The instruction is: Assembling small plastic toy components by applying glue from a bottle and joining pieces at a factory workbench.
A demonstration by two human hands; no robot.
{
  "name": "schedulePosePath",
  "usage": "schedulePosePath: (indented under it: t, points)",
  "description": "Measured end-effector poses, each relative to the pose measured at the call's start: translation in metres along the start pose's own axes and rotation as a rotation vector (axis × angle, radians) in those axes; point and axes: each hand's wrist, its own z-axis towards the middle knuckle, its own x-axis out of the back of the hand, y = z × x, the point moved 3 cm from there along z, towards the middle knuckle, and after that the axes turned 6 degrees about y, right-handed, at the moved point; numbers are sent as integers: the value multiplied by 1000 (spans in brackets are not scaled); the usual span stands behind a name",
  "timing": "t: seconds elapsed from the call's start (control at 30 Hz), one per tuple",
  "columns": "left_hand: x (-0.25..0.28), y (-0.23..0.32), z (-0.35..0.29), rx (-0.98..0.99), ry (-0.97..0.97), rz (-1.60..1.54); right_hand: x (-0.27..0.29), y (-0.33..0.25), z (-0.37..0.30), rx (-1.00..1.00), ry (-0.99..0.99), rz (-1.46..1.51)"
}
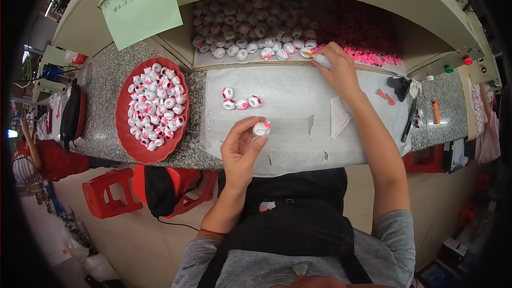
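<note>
Pinched between thumb and fingertips, a small white round figure head [261, 128] with a pink bow sits in my left hand [240, 152], above the paper-covered worktop. My right hand [341, 72] reaches to the far side, closed round a small white squeeze bottle [323, 61] with a yellowish tip. That tip points left, close to one white piece at the front of a heap of white pieces [242, 26]; whether they touch I cannot tell. Several finished-looking white-and-pink heads [242, 104] lie grouped on the white paper [288, 152], beyond my left hand.
A red scalloped tray [121, 120] full of white-and-pink heads stands on the left. Small pink pieces [373, 53] are heaped inside the shelf at far right. A folded white cloth [339, 117], a black pen-like tool [409, 120] and an orange stick [436, 111] lie rightward.
</note>
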Motion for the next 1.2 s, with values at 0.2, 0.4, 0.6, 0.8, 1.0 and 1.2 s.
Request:
schedulePosePath:
  t: [0.2,0.4,0.6,0.8,1.0,1.2]
  points:
    - [-4,-1,0,51,-37,-54,28,-51,-37,-429,-91,540]
    - [-18,-6,-6,43,-114,-35,31,-94,-90,-642,-113,945]
    - [-25,-2,-13,-152,-205,250,18,-99,-112,-797,-87,1255]
    - [-34,0,-16,-249,-148,345,16,-96,-119,-862,-11,1339]
    - [-33,0,-17,-201,-198,240,14,-97,-124,-856,27,1327]
    - [-30,0,-20,109,-178,-93,14,-97,-124,-695,79,1161]
